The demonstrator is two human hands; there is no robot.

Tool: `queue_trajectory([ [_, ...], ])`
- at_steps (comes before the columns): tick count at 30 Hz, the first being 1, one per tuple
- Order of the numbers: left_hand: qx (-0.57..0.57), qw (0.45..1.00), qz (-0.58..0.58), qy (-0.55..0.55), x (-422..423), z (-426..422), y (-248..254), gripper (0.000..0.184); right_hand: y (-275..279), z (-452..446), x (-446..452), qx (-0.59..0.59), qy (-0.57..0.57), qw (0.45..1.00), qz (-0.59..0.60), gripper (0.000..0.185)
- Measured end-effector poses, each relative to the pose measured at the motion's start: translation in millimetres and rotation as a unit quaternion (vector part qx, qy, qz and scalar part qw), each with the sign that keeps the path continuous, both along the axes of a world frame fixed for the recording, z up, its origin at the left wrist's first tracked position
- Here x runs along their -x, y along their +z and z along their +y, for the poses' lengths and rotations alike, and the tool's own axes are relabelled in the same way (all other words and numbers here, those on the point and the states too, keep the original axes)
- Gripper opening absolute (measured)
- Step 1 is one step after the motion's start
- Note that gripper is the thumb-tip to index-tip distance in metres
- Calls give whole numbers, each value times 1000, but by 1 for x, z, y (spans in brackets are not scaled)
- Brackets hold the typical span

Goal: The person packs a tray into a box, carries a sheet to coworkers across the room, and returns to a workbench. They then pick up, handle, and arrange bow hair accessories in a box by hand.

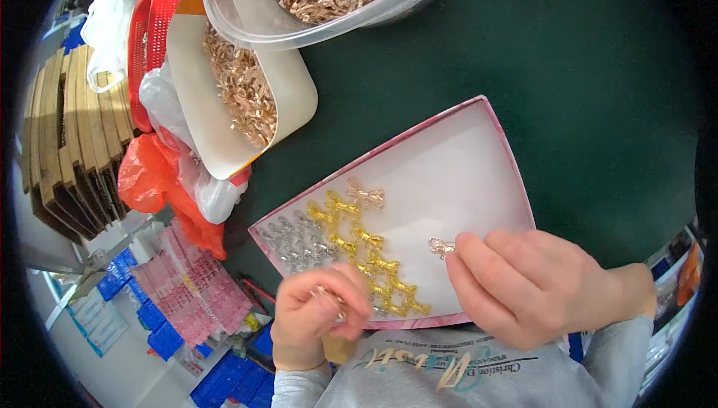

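My right hand [523,281] pinches a small rose-gold metal piece [441,246] between thumb and fingertips, above the white inside of a shallow pink-edged box lid [441,154]. My left hand [318,314] is curled over the lid's near left part, with rose-gold metal pieces [329,297] in its fingers; they are slightly blurred. Rows of silver pieces [295,240] lie at the lid's left end. Beside them sit several gold bow-shaped pieces [366,237], partly hidden by my left hand. One rose-gold bow-shaped piece [365,195] lies past the gold ones.
A clear plastic tub [389,15] of rose-gold pieces stands at the back, next to a white container [295,101] with more. Left of these are a red basket [153,34], an orange plastic bag [153,172] and stacked boards [75,124]. The tabletop [583,94] is dark green.
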State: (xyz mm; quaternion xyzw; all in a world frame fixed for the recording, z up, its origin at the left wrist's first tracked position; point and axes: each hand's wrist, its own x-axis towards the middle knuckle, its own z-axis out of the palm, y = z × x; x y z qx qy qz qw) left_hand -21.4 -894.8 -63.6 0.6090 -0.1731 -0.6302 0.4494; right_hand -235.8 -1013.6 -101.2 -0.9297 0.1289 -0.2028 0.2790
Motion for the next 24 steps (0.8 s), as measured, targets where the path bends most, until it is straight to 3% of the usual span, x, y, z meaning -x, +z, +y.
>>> queue_trajectory([
  [3, 49, 957, -280, -62, -7, -12, -2, 22, 2, 1, 5, 19, 8, 1000, 17, 22],
  [6, 97, 819, -537, -177, -2, -26, -5, 30, 6, 5, 4, 14, -20, 999, 21, 20],
  [7, 108, 789, -569, -205, -1, -29, -7, 38, 7, 7, 3, 11, -25, 999, 23, 21],
  [13, 142, 697, -638, -294, -3, -44, -15, 41, 7, 11, 7, 19, -18, 999, 33, 28],
  [24, 139, 696, -624, -327, -4, -45, -15, 44, 5, 9, 4, 31, -16, 998, 53, 22],
])
